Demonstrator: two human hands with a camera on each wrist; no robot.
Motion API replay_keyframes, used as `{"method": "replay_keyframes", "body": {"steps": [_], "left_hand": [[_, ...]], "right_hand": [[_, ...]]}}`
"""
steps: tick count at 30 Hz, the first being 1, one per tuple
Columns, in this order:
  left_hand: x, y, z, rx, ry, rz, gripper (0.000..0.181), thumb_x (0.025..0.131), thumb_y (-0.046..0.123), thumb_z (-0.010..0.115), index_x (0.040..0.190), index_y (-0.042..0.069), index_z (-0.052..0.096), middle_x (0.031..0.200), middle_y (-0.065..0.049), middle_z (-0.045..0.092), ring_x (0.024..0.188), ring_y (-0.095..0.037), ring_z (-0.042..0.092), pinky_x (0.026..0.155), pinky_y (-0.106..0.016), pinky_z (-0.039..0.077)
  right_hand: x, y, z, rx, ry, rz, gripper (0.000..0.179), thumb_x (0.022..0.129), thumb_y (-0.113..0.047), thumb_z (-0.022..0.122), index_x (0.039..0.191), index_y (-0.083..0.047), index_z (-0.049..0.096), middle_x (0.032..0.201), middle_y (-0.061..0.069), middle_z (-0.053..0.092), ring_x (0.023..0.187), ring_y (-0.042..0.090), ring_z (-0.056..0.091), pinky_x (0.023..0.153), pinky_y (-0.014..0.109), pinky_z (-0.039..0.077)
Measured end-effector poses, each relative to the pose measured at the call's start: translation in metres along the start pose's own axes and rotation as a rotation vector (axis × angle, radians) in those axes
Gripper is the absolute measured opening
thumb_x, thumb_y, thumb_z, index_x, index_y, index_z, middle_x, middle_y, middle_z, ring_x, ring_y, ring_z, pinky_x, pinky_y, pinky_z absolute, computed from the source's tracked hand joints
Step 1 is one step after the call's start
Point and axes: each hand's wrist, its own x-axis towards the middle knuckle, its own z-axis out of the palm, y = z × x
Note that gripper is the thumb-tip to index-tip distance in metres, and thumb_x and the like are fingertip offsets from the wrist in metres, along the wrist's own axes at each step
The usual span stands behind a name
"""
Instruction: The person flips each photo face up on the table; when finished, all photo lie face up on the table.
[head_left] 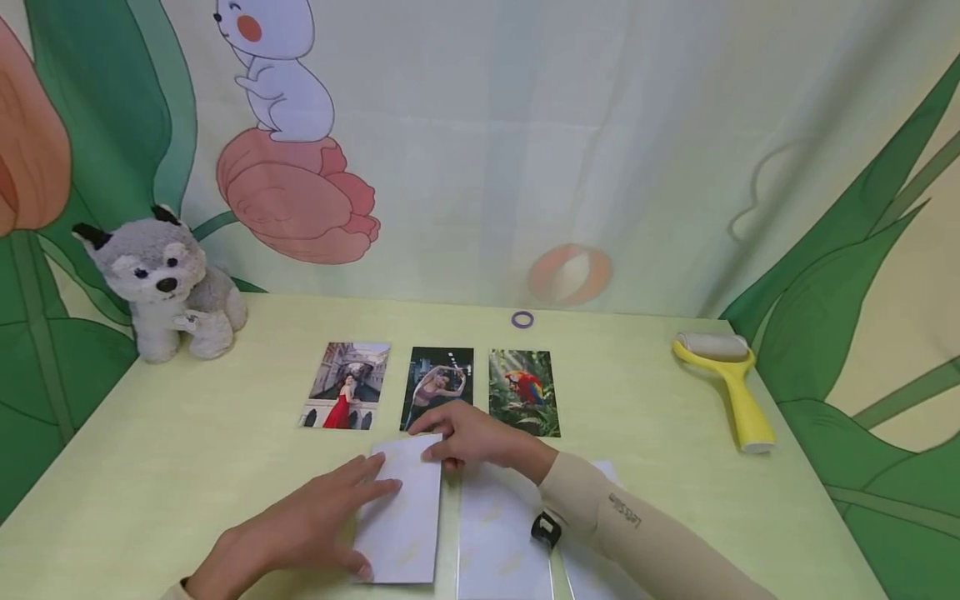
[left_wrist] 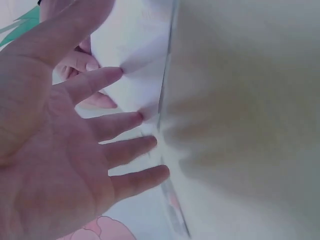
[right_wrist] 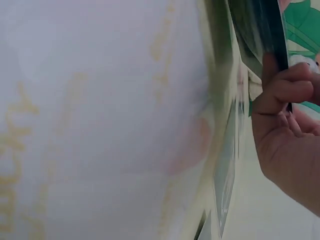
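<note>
The card (head_left: 405, 517) is between the hands: the right hand (head_left: 472, 437) pinches its top right corner, while the left hand (head_left: 315, 512) spreads straight fingers at its left edge. Right of the card, the right arm's sleeve (head_left: 645, 533) partly hides a sheet (head_left: 592, 575); the card's dark underside is too blurred to read.

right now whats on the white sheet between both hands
Parts of the left hand and right hand, plus faint yellow print; the sheet beneath the hands can't be seen.
</note>
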Motion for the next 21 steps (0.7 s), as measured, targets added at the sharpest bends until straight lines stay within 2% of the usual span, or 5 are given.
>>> {"method": "replay_keyframes", "body": {"steps": [4, 9, 14, 18, 21], "left_hand": [[0.001, 0.004, -0.007, 0.028, 0.098, 0.072, 0.093, 0.07, 0.056, 0.084, 0.15, 0.025, 0.047, 0.164, -0.016, 0.028, 0.147, -0.045, 0.031, 0.11, -0.064, 0.035], [0.005, 0.011, -0.009, 0.07, 0.196, 0.123, 0.105, 0.066, 0.059, 0.085, 0.155, 0.034, 0.036, 0.166, -0.014, 0.023, 0.15, -0.048, 0.021, 0.113, -0.069, 0.027], [0.011, 0.016, -0.007, 0.114, 0.258, 0.135, 0.11, 0.064, 0.06, 0.086, 0.157, 0.039, 0.029, 0.167, -0.011, 0.021, 0.15, -0.05, 0.018, 0.115, -0.067, 0.023], [0.014, 0.017, -0.005, 0.161, 0.31, 0.165, 0.105, 0.068, 0.056, 0.086, 0.156, 0.038, 0.031, 0.166, -0.01, 0.024, 0.15, -0.047, 0.021, 0.117, -0.063, 0.024], [0.016, 0.018, -0.005, 0.181, 0.339, 0.185, 0.104, 0.067, 0.056, 0.087, 0.155, 0.037, 0.035, 0.166, -0.01, 0.025, 0.15, -0.047, 0.022, 0.116, -0.063, 0.026]], "right_hand": [[0.001, -0.003, -0.008, 0.152, 0.067, -0.014, 0.039, 0.091, 0.001, 0.068, 0.129, 0.0, 0.064, 0.063, 0.0, 0.064, 0.051, 0.009, 0.054, 0.054, 0.023, 0.046], [0.001, -0.008, -0.017, 0.365, 0.136, 0.001, 0.039, 0.092, 0.005, 0.064, 0.13, 0.0, 0.062, 0.073, 0.0, 0.068, 0.053, 0.01, 0.051, 0.056, 0.024, 0.045], [-0.001, -0.011, -0.021, 0.432, 0.161, -0.009, 0.04, 0.093, 0.005, 0.062, 0.133, 0.0, 0.06, 0.074, -0.002, 0.069, 0.052, 0.009, 0.05, 0.054, 0.023, 0.043], [-0.002, -0.011, -0.022, 0.469, 0.187, -0.033, 0.04, 0.093, 0.006, 0.062, 0.133, 0.002, 0.058, 0.07, -0.003, 0.066, 0.053, 0.008, 0.049, 0.052, 0.022, 0.041], [-0.004, -0.011, -0.023, 0.503, 0.208, -0.041, 0.039, 0.093, 0.007, 0.062, 0.132, 0.003, 0.058, 0.069, -0.004, 0.066, 0.053, 0.008, 0.048, 0.053, 0.022, 0.039]]}}
